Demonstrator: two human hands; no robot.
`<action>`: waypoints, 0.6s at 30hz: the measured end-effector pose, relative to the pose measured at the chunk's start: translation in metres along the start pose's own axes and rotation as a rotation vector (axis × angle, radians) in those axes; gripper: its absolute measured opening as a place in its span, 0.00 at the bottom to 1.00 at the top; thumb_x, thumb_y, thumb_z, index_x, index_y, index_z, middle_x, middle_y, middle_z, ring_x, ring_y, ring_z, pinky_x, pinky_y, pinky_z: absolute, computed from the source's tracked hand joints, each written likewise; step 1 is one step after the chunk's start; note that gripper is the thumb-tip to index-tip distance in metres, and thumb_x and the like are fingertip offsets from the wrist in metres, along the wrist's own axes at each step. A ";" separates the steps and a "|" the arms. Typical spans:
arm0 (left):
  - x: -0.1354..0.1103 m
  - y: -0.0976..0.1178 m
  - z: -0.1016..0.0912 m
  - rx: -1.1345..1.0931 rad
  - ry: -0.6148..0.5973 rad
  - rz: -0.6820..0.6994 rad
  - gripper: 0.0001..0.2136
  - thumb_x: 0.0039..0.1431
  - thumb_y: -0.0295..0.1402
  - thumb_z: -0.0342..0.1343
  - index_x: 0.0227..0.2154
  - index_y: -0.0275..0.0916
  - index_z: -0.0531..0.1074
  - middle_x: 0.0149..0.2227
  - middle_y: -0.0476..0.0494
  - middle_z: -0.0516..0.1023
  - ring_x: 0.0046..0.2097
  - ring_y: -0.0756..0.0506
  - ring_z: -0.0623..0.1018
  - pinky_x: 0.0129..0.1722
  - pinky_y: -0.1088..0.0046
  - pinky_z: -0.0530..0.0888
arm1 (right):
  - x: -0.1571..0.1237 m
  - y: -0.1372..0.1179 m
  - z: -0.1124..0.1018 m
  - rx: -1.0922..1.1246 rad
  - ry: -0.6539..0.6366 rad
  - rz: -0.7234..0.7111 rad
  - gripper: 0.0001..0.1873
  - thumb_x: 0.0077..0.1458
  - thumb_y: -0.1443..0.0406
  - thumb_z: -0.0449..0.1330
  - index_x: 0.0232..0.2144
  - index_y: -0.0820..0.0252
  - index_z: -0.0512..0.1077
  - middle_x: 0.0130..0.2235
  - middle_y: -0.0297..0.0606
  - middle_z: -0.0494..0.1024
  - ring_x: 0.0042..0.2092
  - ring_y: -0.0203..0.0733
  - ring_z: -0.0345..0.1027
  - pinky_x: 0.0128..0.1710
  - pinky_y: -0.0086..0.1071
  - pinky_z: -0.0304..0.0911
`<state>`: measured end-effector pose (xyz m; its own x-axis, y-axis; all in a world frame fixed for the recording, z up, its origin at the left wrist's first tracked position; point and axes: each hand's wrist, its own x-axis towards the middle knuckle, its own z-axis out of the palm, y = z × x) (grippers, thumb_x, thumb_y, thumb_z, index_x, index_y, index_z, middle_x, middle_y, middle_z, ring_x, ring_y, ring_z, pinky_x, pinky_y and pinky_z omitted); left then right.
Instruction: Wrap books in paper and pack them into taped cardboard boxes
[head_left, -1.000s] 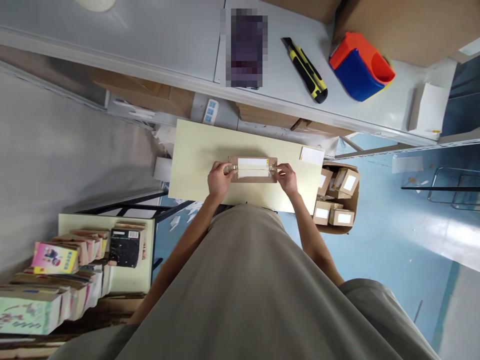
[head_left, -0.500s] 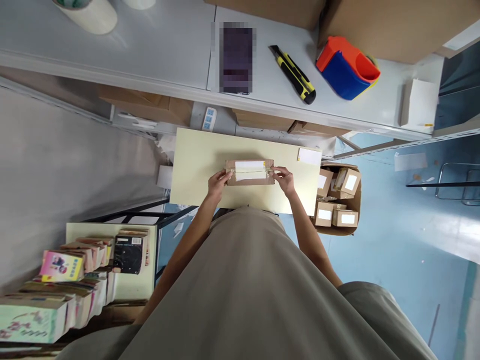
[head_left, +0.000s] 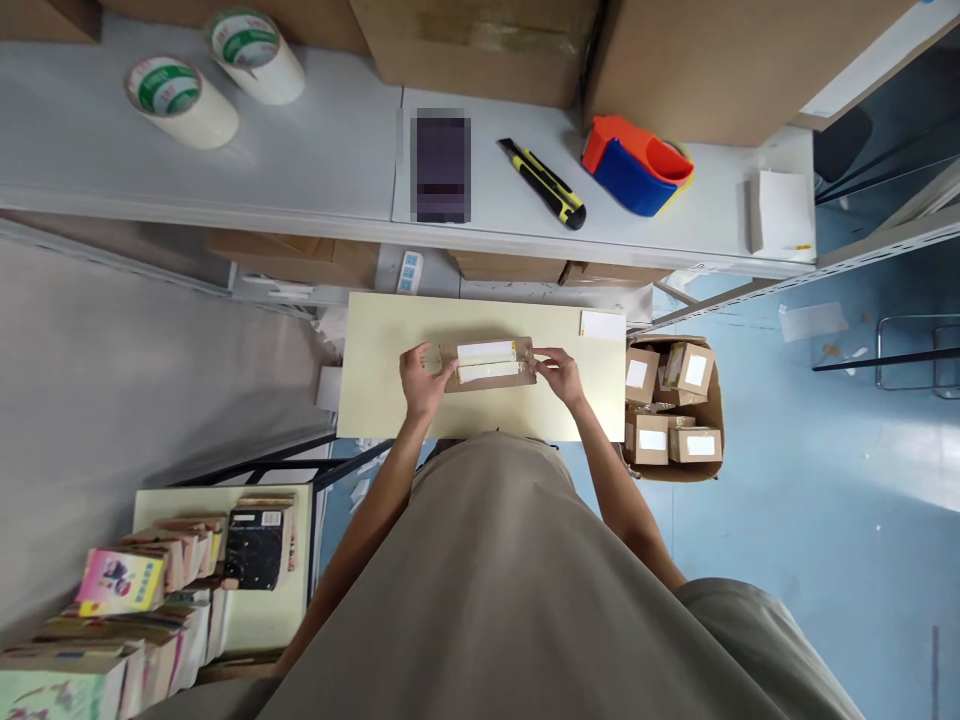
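A small brown cardboard parcel (head_left: pixel 489 378) with a white label on top lies on a pale yellow table (head_left: pixel 382 340). My left hand (head_left: pixel 421 379) cups its left end, fingers spread and bent against it. My right hand (head_left: pixel 559 374) rests at its right end, fingers closed on the edge. A strip of clear tape seems to run along the parcel's top; I cannot tell whether either hand pinches it.
A grey shelf (head_left: pixel 322 160) above holds two tape rolls (head_left: pixel 180 100), a yellow-black box cutter (head_left: pixel 544 184), a red-blue tape dispenser (head_left: pixel 637 165) and cardboard boxes. An open carton (head_left: pixel 709 400) of labelled parcels stands right of the table. Stacked books (head_left: pixel 150 590) lie at lower left.
The view has tilted, so everything sits lower in the frame. My left hand has opened and slid off the parcel's end to its left side; the right hand stays at the right end.
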<state>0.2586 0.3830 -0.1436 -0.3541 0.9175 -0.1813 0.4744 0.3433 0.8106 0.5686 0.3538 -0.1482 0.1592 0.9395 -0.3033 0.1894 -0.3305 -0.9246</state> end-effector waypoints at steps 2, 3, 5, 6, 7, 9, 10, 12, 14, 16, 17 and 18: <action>0.003 0.031 0.004 0.047 -0.010 0.221 0.22 0.56 0.35 0.76 0.53 0.42 0.80 0.59 0.33 0.82 0.62 0.31 0.81 0.69 0.48 0.76 | 0.002 -0.025 -0.017 -0.050 0.010 -0.113 0.27 0.64 0.39 0.73 0.49 0.52 0.89 0.57 0.48 0.86 0.46 0.48 0.85 0.51 0.46 0.86; 0.006 0.050 0.008 0.044 -0.029 0.319 0.20 0.60 0.35 0.75 0.53 0.43 0.80 0.58 0.33 0.83 0.64 0.31 0.81 0.70 0.48 0.76 | 0.006 -0.041 -0.029 -0.079 0.024 -0.190 0.27 0.66 0.39 0.72 0.52 0.52 0.88 0.58 0.49 0.85 0.47 0.49 0.85 0.51 0.46 0.86; 0.011 0.094 0.018 0.028 -0.059 0.480 0.16 0.66 0.34 0.72 0.54 0.45 0.80 0.58 0.36 0.84 0.63 0.33 0.81 0.69 0.49 0.78 | 0.020 -0.079 -0.057 -0.167 0.097 -0.382 0.26 0.72 0.41 0.68 0.56 0.51 0.86 0.59 0.49 0.85 0.49 0.50 0.85 0.52 0.48 0.86; 0.013 0.118 0.024 0.017 -0.072 0.560 0.15 0.68 0.34 0.70 0.55 0.45 0.80 0.58 0.37 0.84 0.63 0.34 0.81 0.69 0.49 0.78 | 0.031 -0.100 -0.073 -0.230 0.146 -0.480 0.25 0.75 0.42 0.66 0.58 0.51 0.85 0.60 0.49 0.84 0.52 0.52 0.85 0.54 0.49 0.85; 0.016 0.142 0.030 -0.005 -0.083 0.644 0.14 0.70 0.34 0.69 0.56 0.45 0.80 0.58 0.38 0.84 0.64 0.35 0.81 0.69 0.50 0.78 | 0.043 -0.121 -0.088 -0.302 0.199 -0.570 0.24 0.77 0.43 0.63 0.59 0.50 0.84 0.61 0.49 0.84 0.55 0.53 0.84 0.57 0.52 0.84; 0.021 0.190 0.041 -0.039 -0.096 0.791 0.12 0.74 0.34 0.66 0.57 0.46 0.80 0.59 0.39 0.84 0.64 0.36 0.81 0.70 0.52 0.78 | 0.071 -0.161 -0.116 -0.463 0.289 -0.699 0.24 0.80 0.45 0.59 0.64 0.50 0.80 0.64 0.50 0.82 0.62 0.58 0.80 0.65 0.60 0.79; 0.022 0.213 0.046 -0.044 -0.101 0.847 0.11 0.74 0.34 0.65 0.56 0.46 0.80 0.59 0.40 0.84 0.64 0.37 0.82 0.70 0.52 0.78 | 0.085 -0.178 -0.126 -0.544 0.324 -0.732 0.25 0.81 0.46 0.57 0.66 0.51 0.78 0.65 0.51 0.81 0.66 0.61 0.77 0.68 0.66 0.76; 0.023 0.250 0.054 -0.056 -0.095 0.939 0.10 0.76 0.33 0.64 0.56 0.47 0.80 0.59 0.41 0.84 0.64 0.37 0.81 0.71 0.53 0.77 | 0.112 -0.203 -0.138 -0.688 0.382 -0.734 0.24 0.83 0.47 0.53 0.67 0.51 0.75 0.69 0.53 0.78 0.72 0.64 0.71 0.71 0.71 0.71; 0.019 0.278 0.060 -0.056 -0.104 0.983 0.09 0.79 0.35 0.61 0.57 0.47 0.80 0.59 0.41 0.84 0.65 0.37 0.81 0.72 0.53 0.77 | 0.134 -0.217 -0.138 -0.809 0.418 -0.685 0.24 0.84 0.49 0.50 0.67 0.54 0.74 0.71 0.56 0.76 0.75 0.65 0.67 0.73 0.71 0.68; 0.013 0.293 0.065 -0.068 -0.123 1.004 0.09 0.81 0.38 0.59 0.57 0.46 0.80 0.59 0.41 0.84 0.64 0.37 0.81 0.72 0.52 0.76 | 0.148 -0.221 -0.134 -0.864 0.430 -0.636 0.24 0.84 0.51 0.48 0.65 0.57 0.74 0.72 0.59 0.75 0.76 0.64 0.66 0.75 0.70 0.65; 0.009 0.297 0.067 -0.084 -0.133 1.011 0.09 0.82 0.38 0.59 0.57 0.46 0.80 0.59 0.41 0.85 0.64 0.37 0.81 0.72 0.51 0.76 | 0.152 -0.221 -0.131 -0.848 0.429 -0.629 0.24 0.85 0.52 0.48 0.65 0.59 0.74 0.72 0.60 0.75 0.75 0.63 0.67 0.76 0.70 0.64; 0.005 0.299 0.070 -0.105 -0.144 1.015 0.09 0.82 0.39 0.59 0.56 0.46 0.80 0.58 0.41 0.85 0.64 0.36 0.82 0.72 0.51 0.76 | 0.155 -0.219 -0.130 -0.806 0.418 -0.636 0.23 0.85 0.54 0.47 0.64 0.60 0.75 0.72 0.60 0.75 0.75 0.61 0.68 0.77 0.70 0.63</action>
<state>0.4550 0.5041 0.0591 0.2773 0.7829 0.5570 0.4211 -0.6201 0.6619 0.6776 0.5597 0.0372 0.0945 0.9044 0.4160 0.9035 0.0975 -0.4173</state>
